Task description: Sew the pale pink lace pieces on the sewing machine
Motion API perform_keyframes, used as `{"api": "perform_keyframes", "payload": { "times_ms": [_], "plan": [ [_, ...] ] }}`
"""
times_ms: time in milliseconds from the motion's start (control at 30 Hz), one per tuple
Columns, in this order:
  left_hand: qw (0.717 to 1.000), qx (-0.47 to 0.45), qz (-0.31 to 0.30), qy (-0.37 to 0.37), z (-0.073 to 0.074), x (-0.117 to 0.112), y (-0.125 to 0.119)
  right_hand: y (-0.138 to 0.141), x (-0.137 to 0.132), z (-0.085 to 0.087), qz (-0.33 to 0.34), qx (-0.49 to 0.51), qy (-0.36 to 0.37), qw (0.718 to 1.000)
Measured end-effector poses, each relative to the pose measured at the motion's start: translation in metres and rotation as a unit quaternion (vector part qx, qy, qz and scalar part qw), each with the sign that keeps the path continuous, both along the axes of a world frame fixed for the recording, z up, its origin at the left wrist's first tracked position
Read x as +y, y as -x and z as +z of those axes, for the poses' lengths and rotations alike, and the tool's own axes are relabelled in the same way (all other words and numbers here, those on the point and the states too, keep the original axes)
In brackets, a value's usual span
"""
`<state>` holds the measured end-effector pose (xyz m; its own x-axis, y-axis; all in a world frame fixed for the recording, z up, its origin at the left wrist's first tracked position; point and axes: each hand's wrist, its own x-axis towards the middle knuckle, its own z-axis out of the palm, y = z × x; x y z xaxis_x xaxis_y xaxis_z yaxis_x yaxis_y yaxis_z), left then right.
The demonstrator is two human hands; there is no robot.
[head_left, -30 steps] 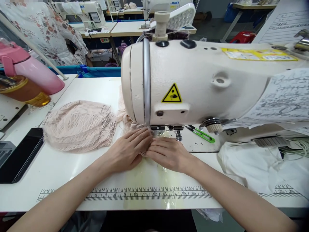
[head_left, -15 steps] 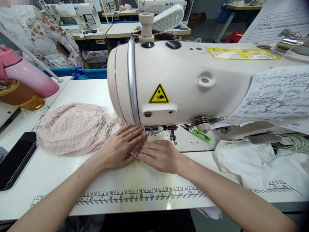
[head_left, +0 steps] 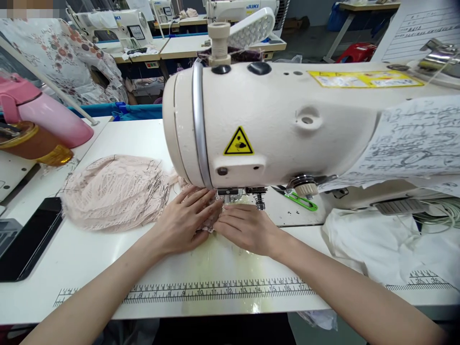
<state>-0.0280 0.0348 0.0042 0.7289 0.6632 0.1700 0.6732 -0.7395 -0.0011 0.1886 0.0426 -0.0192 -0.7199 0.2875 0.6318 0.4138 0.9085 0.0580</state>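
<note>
My left hand lies flat, fingers stretched out, pressing a small piece of pink lace against the table just in front of the presser foot of a cream sewing machine. Beside it, fingertip to fingertip, my right hand also lies flat on the lace piece. Most of that piece is hidden under both hands. A pile of the same pink lace lies to the left of my left hand.
Green-handled snips lie right of the needle. White cloth covers the table's right side. A black phone, a pink bottle and an amber jar sit far left. A ruler strip marks the front edge. Another person in flowered cloth sits behind.
Both hands stay flat on the lace piece at the presser foot, edging slightly forward. The view has shifted a little sideways and back.
</note>
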Motion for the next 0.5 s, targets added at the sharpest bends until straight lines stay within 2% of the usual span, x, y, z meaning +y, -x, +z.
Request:
{"api": "perform_keyframes", "payload": {
  "times_ms": [167,400,500],
  "plan": [
    [1.0,0.0,0.002,-0.011,-0.0024,-0.0004,-0.0016,-0.0031,0.0001,-0.0019,-0.032,-0.021,0.022,0.999],
    [1.0,0.005,0.006,-0.024,-0.0042,-0.0012,-0.0049,-0.0073,0.0035,0.001,-0.038,-0.031,0.011,0.999],
    [1.0,0.014,0.008,-0.027,-0.004,-0.0012,-0.0062,-0.008,0.0022,0.0019,-0.071,-0.02,0.005,0.997]
  ]
}}
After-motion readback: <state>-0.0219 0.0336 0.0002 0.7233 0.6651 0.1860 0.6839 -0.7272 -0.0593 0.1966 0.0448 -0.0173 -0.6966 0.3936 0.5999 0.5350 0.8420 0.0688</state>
